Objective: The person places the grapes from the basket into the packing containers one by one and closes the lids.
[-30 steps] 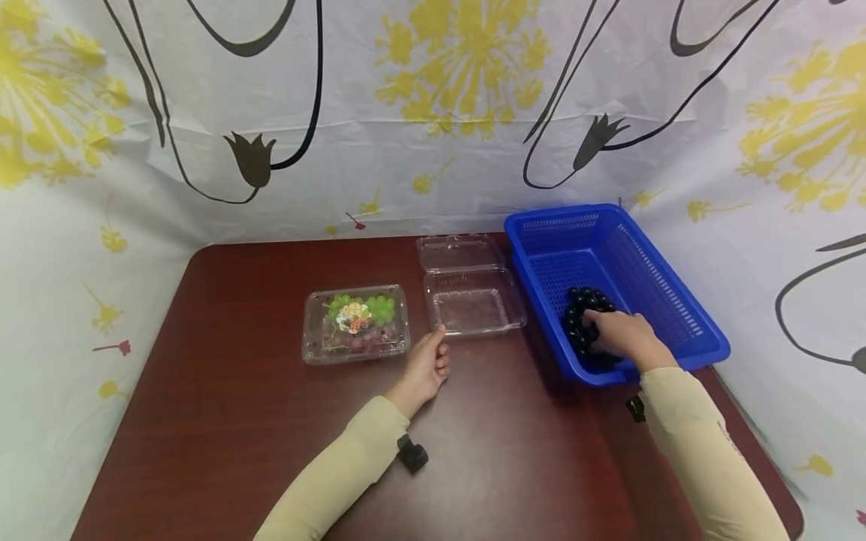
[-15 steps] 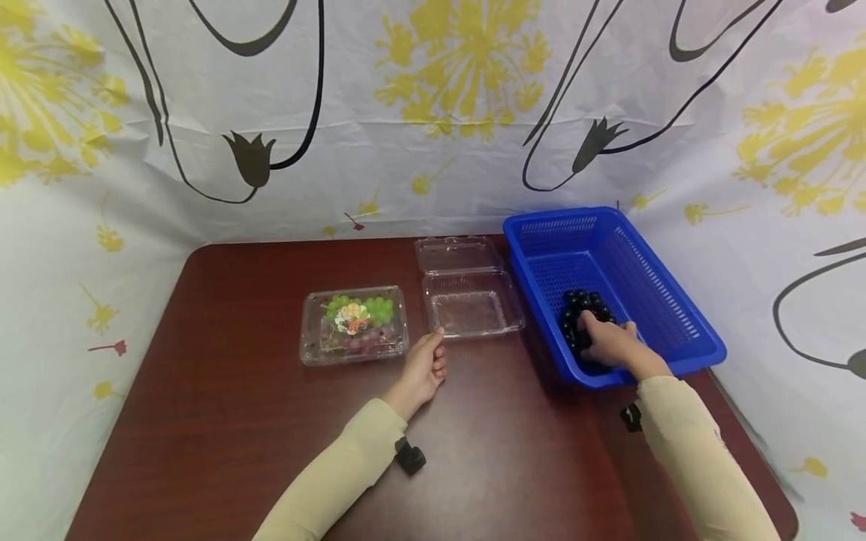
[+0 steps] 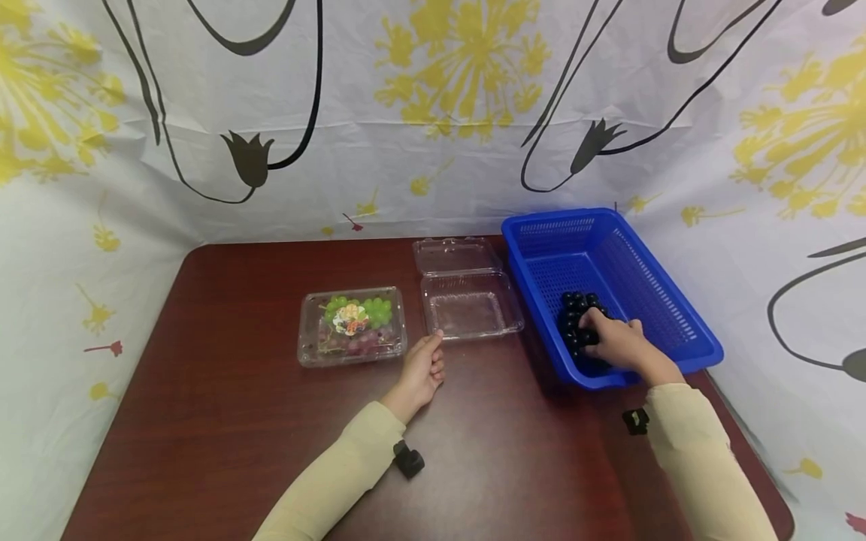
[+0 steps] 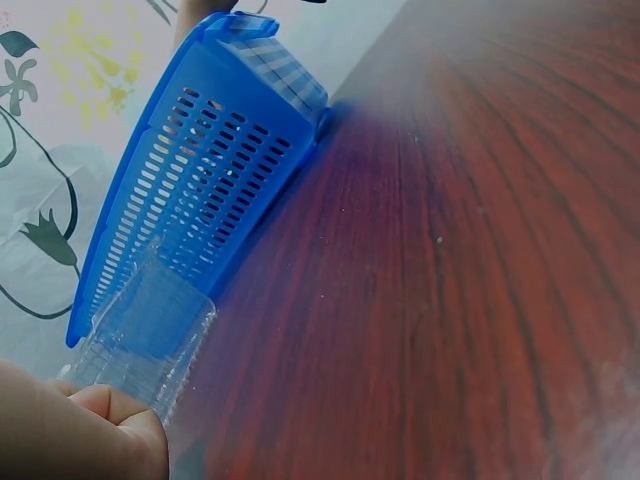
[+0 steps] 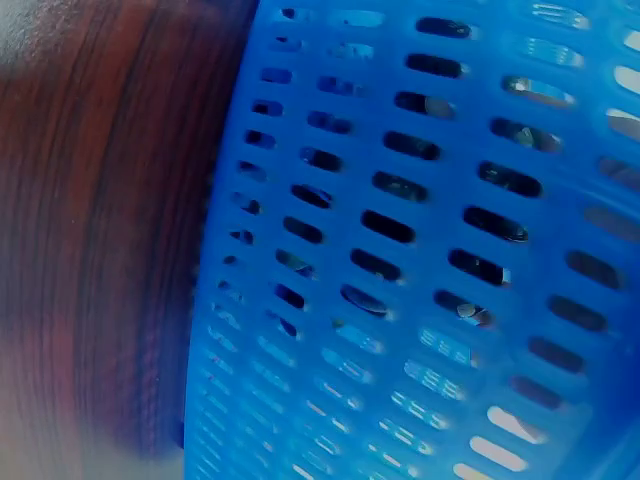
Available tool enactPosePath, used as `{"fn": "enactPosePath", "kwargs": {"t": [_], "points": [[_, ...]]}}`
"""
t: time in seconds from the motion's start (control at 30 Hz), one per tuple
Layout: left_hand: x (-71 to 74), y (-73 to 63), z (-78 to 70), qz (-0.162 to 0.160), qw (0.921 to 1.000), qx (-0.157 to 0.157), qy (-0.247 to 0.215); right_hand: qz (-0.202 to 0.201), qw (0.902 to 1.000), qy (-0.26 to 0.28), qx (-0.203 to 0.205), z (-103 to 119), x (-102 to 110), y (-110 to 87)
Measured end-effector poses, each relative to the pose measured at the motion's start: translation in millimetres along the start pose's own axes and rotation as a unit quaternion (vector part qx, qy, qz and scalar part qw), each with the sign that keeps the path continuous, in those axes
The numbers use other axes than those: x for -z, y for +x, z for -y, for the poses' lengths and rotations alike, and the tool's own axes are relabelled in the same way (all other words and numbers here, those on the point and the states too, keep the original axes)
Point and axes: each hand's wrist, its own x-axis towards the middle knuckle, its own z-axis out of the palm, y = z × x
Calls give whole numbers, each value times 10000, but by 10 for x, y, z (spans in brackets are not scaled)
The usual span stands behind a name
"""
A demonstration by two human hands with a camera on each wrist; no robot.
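My left hand [image 3: 421, 372] pinches the front left corner of an open clear plastic clamshell box [image 3: 467, 304] between thumb and curled fingers. Its hinged lid [image 3: 456, 257] lies folded back behind it, and table shows through the bottom. Inside the blue basket [image 3: 649, 293], near its front left corner, my right hand [image 3: 619, 342] grips a bunch of black grapes [image 3: 575, 302], thumb on the near side. Its other fingertips are hidden among the grapes. The right wrist view holds only the slotted basket wall [image 5: 400, 220], with dark shapes behind the slots.
A closed clear box [image 3: 352, 327] with green and reddish grapes and a round fruit sticker stands left of my left hand. Everything rests on a dark red wooden table [image 3: 223, 421]. A patterned white cloth [image 3: 379, 173] hangs behind and at both sides.
My right hand shifts slightly among the black grapes in the basket. The left hand stays on the corner of the open box.
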Motion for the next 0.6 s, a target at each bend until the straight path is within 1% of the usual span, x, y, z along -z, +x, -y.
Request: {"fn": "enactPosePath", "kwargs": {"t": [0.1, 0.17, 0.3, 0.43, 0.6], "points": [[-8, -9, -27, -19, 9999, 135, -50, -9, 10000, -49, 11, 9, 35, -34], [-6, -14, -40, -1, 9999, 164, -44, -24, 9999, -100, 42, 18, 58, -58], [-1, -26, -49, -9, 9998, 172, -26, -243, 9994, -206, 123, 40, 125, -107], [-1, -39, -48, -16, 9999, 143, -56, -653, 9972, -253, 244, 49, 229, -149], [-12, -36, -45, -47, 9999, 116, -68, -1263, 9905, -236, 481, 66, 365, -191]]}}
